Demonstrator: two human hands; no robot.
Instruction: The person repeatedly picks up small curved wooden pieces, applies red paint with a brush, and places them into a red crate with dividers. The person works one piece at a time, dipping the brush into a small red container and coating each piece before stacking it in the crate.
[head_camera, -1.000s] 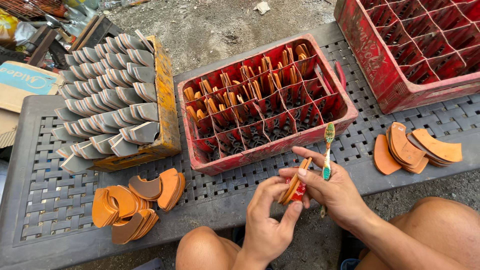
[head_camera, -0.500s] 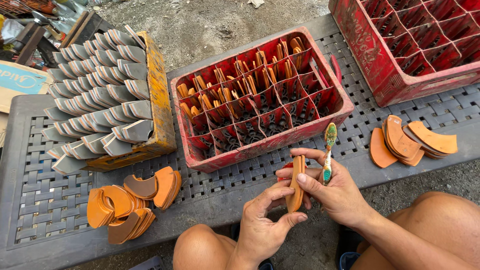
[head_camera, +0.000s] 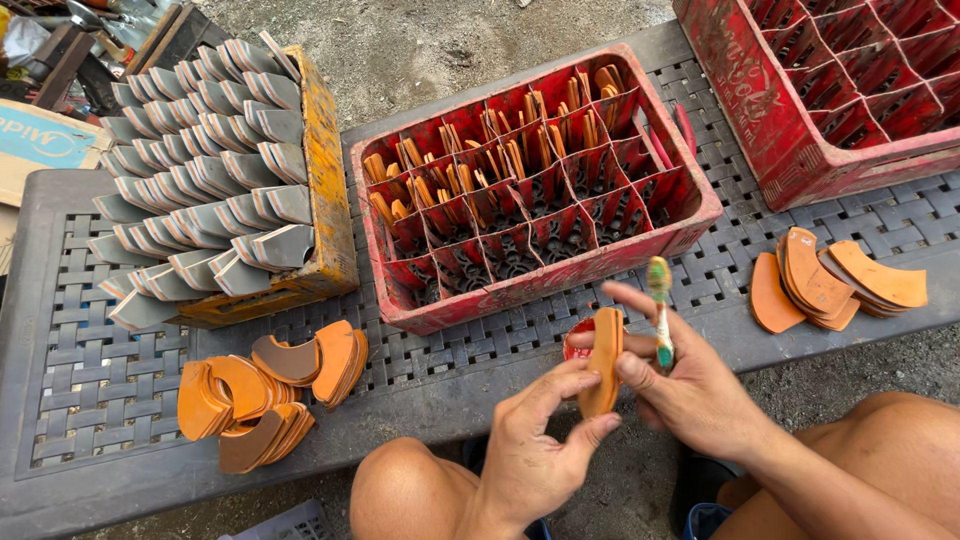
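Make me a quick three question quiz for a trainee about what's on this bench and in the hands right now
1. True or false: the right hand holds a toothbrush upright.
2. Which hand pinches the orange curved piece from below? A) left hand B) right hand C) neither
3. Fill in: the middle red crate has orange pieces only in its ____ rows, seen from the person.

Key
1. True.
2. A; the right hand's fingers touch the same piece too.
3. Far; the near compartments look empty.
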